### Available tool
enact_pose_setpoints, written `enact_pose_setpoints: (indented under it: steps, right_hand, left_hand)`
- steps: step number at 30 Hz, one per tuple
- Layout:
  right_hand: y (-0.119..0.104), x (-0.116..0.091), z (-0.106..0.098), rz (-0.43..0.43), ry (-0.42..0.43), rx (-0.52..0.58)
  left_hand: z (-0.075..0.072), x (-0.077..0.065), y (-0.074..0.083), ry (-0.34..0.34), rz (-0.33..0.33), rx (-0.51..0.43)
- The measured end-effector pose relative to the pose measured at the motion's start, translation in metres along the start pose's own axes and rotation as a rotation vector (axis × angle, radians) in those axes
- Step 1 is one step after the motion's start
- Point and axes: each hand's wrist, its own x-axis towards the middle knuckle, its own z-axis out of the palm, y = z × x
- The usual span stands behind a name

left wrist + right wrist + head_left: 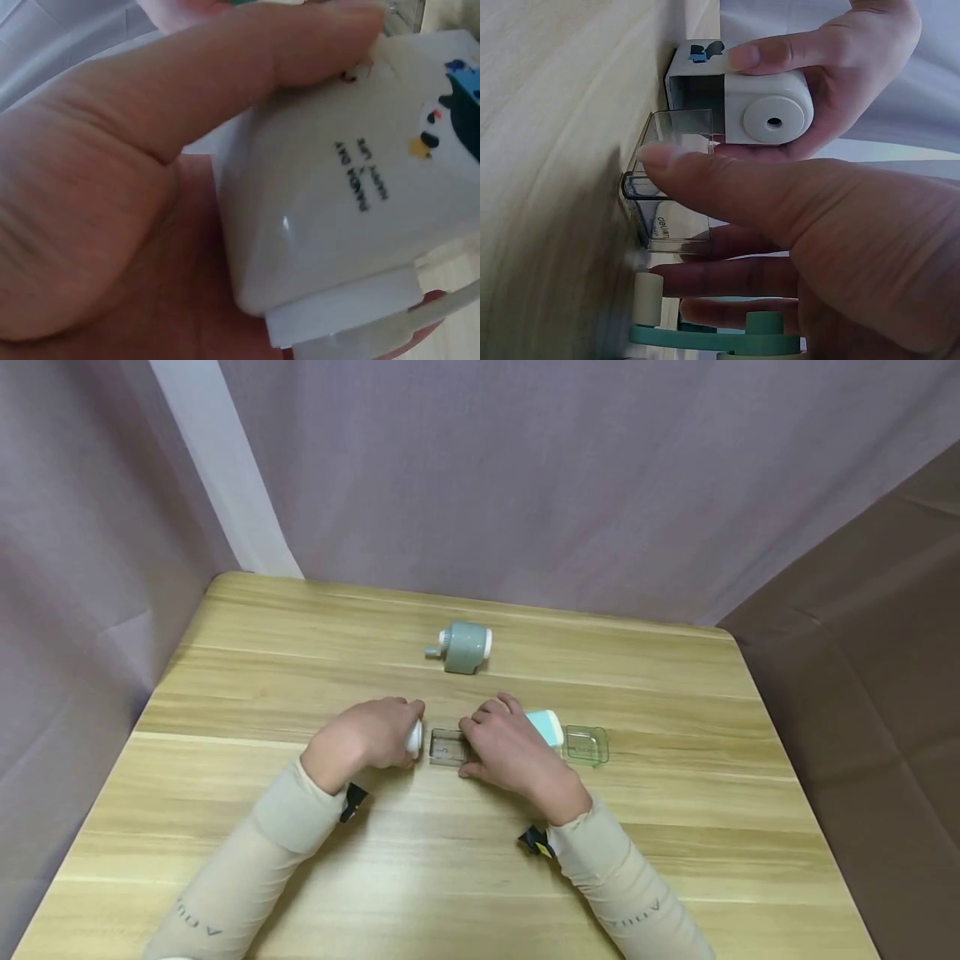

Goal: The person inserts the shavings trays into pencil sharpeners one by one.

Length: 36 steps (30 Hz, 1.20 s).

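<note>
A white hand-crank pencil sharpener (322, 217) printed with a panda is in my left hand (375, 731), thumb along one side and fingers round the other. Its empty drawer slot (697, 96) and round pencil hole (775, 122) show in the right wrist view. My right hand (513, 752) grips a clear shavings drawer (447, 747) between thumb and fingers, low over the table. In the head view a narrow gap separates the drawer from the white sharpener. The drawer's far end is hidden by the right hand.
Just beyond the right hand lies a turquoise-and-white sharpener (546, 727), its green crank (712, 341) near the fingers. A clear green drawer (587, 744) sits to its right. Farther back stands a grey-green sharpener (466, 647) on the wooden table (450, 877). Curtains surround the table's back and sides.
</note>
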Motion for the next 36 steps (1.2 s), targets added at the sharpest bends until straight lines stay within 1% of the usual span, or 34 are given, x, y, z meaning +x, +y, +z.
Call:
enact_pose_setpoints:
  steps: [6, 11, 22, 27, 31, 36]
  right_hand:
    - [-0.001, 0.0, 0.0, -0.005, 0.012, -0.014]
    - [-0.003, 0.001, -0.001, -0.013, 0.021, -0.019]
    - [-0.005, 0.002, 0.002, -0.024, 0.069, -0.012]
    - [-0.006, 0.002, 0.003, -0.029, 0.086, -0.023]
    - [-0.007, 0.003, 0.004, -0.034, 0.09, -0.025]
    - [-0.011, 0.003, 0.004, -0.039, 0.116, 0.001]
  left_hand:
    - [0.004, 0.002, 0.001, 0.023, 0.0, 0.017]
    - [0.004, 0.002, 0.0, 0.035, -0.001, 0.006]
    - [0.003, 0.002, 0.001, 0.037, 0.006, 0.02]
    - [0.003, 0.002, 0.001, 0.037, 0.016, 0.01]
    - [0.002, 0.001, 0.001, 0.035, 0.034, 0.034]
    - [0.002, 0.0, 0.001, 0.023, 0.036, 0.047]
